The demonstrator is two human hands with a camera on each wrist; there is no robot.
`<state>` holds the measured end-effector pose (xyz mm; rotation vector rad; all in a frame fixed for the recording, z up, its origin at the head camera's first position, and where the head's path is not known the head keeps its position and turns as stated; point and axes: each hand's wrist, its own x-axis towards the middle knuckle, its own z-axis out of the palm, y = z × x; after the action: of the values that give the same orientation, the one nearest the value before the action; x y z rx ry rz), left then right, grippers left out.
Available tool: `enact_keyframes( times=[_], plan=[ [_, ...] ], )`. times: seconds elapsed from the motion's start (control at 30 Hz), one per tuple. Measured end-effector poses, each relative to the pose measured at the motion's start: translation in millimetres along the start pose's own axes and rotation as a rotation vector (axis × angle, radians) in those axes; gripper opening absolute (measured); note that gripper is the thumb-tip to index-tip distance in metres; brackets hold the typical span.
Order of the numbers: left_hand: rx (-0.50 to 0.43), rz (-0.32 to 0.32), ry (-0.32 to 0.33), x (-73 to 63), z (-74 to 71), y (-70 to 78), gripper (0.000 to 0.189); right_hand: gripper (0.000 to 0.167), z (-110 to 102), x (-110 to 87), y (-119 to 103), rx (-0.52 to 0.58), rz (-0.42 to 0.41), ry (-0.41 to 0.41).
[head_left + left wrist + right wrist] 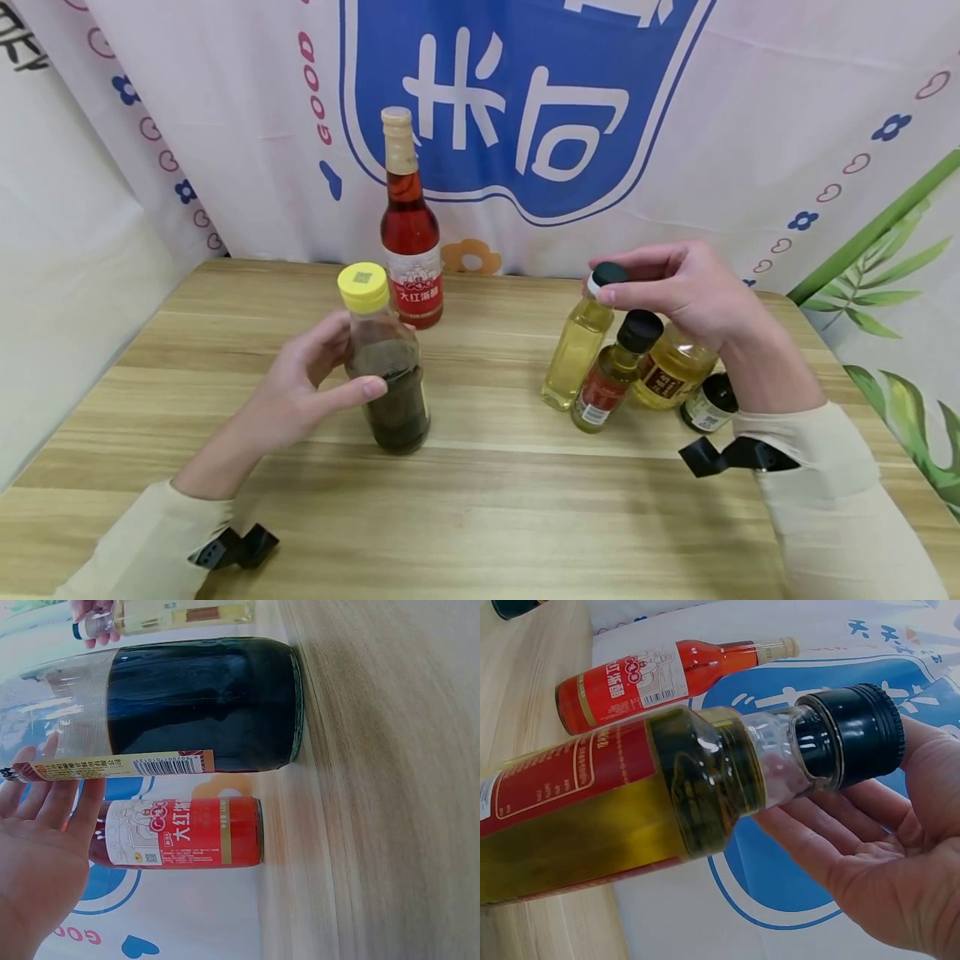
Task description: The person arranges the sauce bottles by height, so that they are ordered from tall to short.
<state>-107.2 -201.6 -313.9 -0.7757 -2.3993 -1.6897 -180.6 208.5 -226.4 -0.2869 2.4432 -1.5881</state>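
Note:
My left hand [307, 375] is at a dark sauce bottle [397, 400] with a yellow cap [363, 287]. The thumb lies before the bottle and the fingers reach straight along its back; a gap shows between palm and glass. At right, my right hand [690, 292] pinches the dark green cap [609, 273] of a slim bottle of pale yellow oil [577, 350] between thumb and fingers. A red-labelled oil bottle [603, 392] stands in front of it; in the right wrist view this red-labelled bottle [592, 802] hides the slim one.
A tall bottle of red vinegar [412, 250] stands at the back of the wooden table [480, 517]. Beneath my right wrist are a round yellow oil bottle [671, 371] and a small dark bottle [708, 404]. A printed cloth [285, 183] hangs behind.

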Motion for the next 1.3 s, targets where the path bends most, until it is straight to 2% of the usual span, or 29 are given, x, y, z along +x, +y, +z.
enact_keyframes(
  times=[0.37,0.53,0.93,1.13,1.3],
  plan=[
    [-0.020,0.024,0.001,-0.1,0.4,-2.0,0.051,0.041,-3,0.4,7,-0.077,-0.001,0.131],
    [-0.018,0.022,-0.001,-0.2,0.0,-1.5,0.052,0.040,-3,0.9,11,-0.063,-0.016,0.163],
    [-0.003,-0.018,-0.008,0.5,-0.6,-2.7,0.055,0.040,2,0.9,20,0.057,-0.027,0.155],
    [-0.018,0.014,-0.013,0.3,-1.5,-3.5,0.055,0.040,3,2.5,24,0.129,-0.022,0.145],
    [0.001,0.022,-0.028,-0.9,-3.8,-3.9,0.063,0.042,2,2.2,26,0.191,-0.040,0.110]
  ],
)
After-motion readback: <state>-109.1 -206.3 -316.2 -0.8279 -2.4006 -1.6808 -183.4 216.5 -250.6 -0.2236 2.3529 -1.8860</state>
